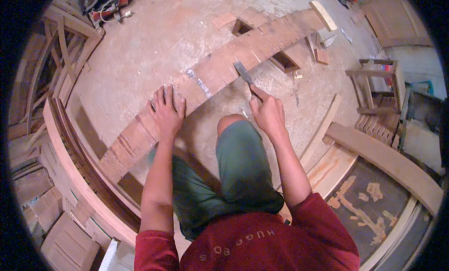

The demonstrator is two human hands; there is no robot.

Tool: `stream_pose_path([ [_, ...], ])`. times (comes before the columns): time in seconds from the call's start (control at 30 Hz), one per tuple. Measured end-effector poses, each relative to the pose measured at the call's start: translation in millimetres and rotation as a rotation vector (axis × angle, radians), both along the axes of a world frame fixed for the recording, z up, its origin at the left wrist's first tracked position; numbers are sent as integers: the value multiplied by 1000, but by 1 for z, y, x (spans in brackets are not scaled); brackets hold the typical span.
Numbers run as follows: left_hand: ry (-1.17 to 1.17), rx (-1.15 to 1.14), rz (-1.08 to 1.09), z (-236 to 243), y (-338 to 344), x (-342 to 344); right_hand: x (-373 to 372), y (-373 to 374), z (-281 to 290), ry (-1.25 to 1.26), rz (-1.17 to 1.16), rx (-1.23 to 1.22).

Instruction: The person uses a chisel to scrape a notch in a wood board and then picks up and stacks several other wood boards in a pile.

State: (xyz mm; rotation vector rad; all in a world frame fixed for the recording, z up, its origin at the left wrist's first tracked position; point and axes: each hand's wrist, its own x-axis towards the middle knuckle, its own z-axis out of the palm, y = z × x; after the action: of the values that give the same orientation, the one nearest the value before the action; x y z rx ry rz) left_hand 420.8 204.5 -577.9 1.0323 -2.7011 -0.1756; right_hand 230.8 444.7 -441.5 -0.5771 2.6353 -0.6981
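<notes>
A long, worn wooden board [220, 72] runs diagonally across the view from lower left to upper right, with a pale streaky patch [199, 81] on it. My left hand [166, 107] rests open on the board, fingers apart, left of that patch. My right hand [266, 109] is closed around the handle of a flat metal chisel [244, 72], whose blade tip is at the board's surface near its near edge. A short light wooden piece [322, 15] lies crosswise at the board's far end.
Wooden block supports [291, 62] stand under the board on the concrete floor [121, 60]. Curved planks [79, 170] line my left; more planks [383, 156] and a wooden stool-like frame [374, 69] are at right. Red machinery [107, 9] sits at upper left. My knees are bent below the board.
</notes>
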Motion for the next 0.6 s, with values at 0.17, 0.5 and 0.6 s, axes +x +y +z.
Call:
stream_pose_path([
  [0.17,23,14,-2,1,0,-1,-2,2,-1,-1,6,-20],
  [0.5,-8,42,-5,8,2,-3,-10,-10,-6,68,16,-57],
  [0.6,-7,54,0,5,4,2,-7,-8,-2,72,27,-48],
])
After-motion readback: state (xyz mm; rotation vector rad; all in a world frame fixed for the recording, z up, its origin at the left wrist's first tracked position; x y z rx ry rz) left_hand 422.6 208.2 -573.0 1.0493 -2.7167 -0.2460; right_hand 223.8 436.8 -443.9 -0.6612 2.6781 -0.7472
